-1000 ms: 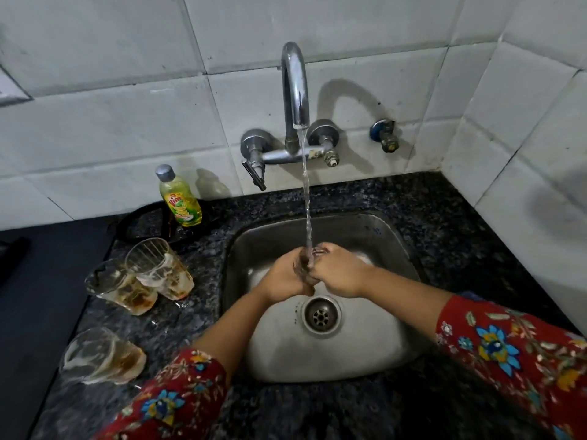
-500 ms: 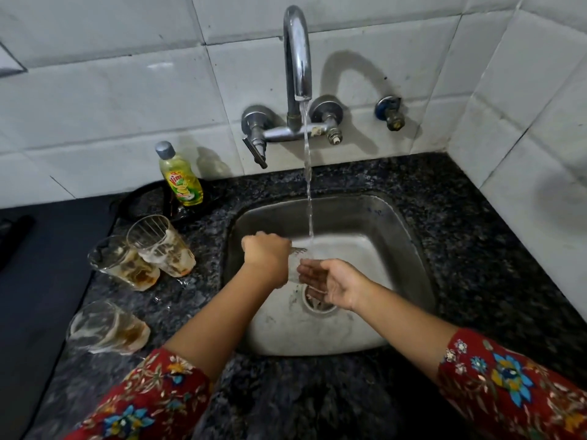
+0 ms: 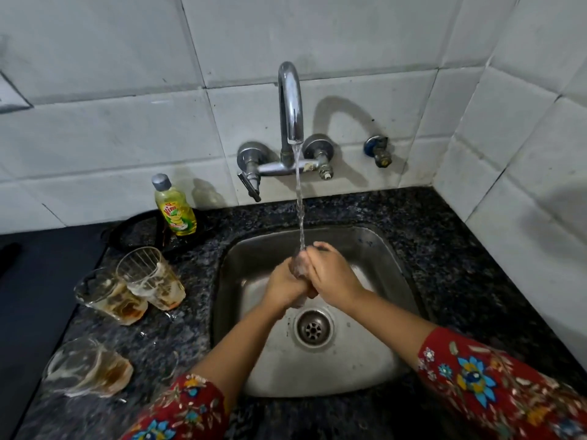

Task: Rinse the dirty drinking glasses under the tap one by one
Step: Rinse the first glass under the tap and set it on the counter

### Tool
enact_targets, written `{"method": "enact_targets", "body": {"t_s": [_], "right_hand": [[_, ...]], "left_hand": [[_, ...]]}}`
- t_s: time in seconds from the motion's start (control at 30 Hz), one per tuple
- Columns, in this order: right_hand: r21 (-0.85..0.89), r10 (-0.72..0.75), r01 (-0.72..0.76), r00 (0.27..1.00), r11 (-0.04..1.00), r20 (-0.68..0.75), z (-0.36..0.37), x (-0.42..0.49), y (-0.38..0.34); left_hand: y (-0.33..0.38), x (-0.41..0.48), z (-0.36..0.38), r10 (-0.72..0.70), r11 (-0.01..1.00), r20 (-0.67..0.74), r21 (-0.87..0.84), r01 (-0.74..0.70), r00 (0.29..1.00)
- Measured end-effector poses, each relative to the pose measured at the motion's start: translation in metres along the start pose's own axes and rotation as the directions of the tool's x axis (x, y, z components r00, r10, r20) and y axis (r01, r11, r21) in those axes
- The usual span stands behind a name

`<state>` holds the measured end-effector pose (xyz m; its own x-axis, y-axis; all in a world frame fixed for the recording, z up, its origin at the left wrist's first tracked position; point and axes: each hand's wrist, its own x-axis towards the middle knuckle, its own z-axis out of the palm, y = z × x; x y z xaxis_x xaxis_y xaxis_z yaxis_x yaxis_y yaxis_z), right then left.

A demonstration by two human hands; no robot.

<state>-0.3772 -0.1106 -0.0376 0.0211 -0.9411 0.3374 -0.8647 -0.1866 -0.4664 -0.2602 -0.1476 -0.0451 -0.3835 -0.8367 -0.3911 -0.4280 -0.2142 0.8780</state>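
Observation:
A clear drinking glass (image 3: 299,268) is clasped between both my hands over the steel sink (image 3: 390,265), mostly hidden by fingers. My left hand (image 3: 284,285) wraps it from the left and my right hand (image 3: 332,277) from the right. Water runs from the chrome tap (image 3: 290,103) straight onto the glass's top. Three dirty glasses with brown residue stand on the counter left of the sink: two together (image 3: 149,277) (image 3: 108,296) and one nearer me (image 3: 85,366).
A yellow dish-soap bottle (image 3: 174,208) stands by a dark round tray (image 3: 133,230) at the back left. The drain (image 3: 313,328) lies below my hands. Speckled dark granite counter (image 3: 444,249) surrounds the sink; tiled walls close in behind and at right.
Half a second ago my right hand was off the glass, palm open under the stream; now both hands are closed round the glass again under the water.

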Motion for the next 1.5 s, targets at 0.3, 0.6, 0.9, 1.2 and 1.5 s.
{"method": "enact_targets", "body": {"t_s": [0.3, 0.6, 0.9, 1.2, 1.5], "right_hand": [[0.209, -0.104, 0.091, 0.993, 0.974, 0.052, -0.015, -0.005, -0.001], [0.314, 0.008, -0.018, 0.999, 0.949, 0.033, -0.012, -0.001, -0.004], [0.578, 0.115, -0.203, 0.976, 0.790, 0.185, -0.029, 0.002, -0.002], [0.741, 0.168, -0.230, 0.973, 0.631, 0.159, -0.029, 0.009, 0.003], [0.729, 0.316, -0.415, 0.906, 0.544, 0.281, -0.015, 0.019, 0.003]], "left_hand": [[0.001, 0.003, -0.037, 0.212, 0.977, 0.431, -0.127, -0.173, 0.877], [0.010, 0.000, -0.026, 0.239, 0.950, 0.127, 0.175, -0.259, 0.963], [-0.001, 0.002, -0.028, 0.182, 0.983, 0.064, -0.038, -0.180, 0.981], [0.017, -0.001, -0.029, 0.233, 0.925, 0.072, 0.291, -0.244, 0.970], [0.017, -0.011, -0.012, 0.414, 0.654, -0.125, 0.730, -0.199, 0.902]]}}
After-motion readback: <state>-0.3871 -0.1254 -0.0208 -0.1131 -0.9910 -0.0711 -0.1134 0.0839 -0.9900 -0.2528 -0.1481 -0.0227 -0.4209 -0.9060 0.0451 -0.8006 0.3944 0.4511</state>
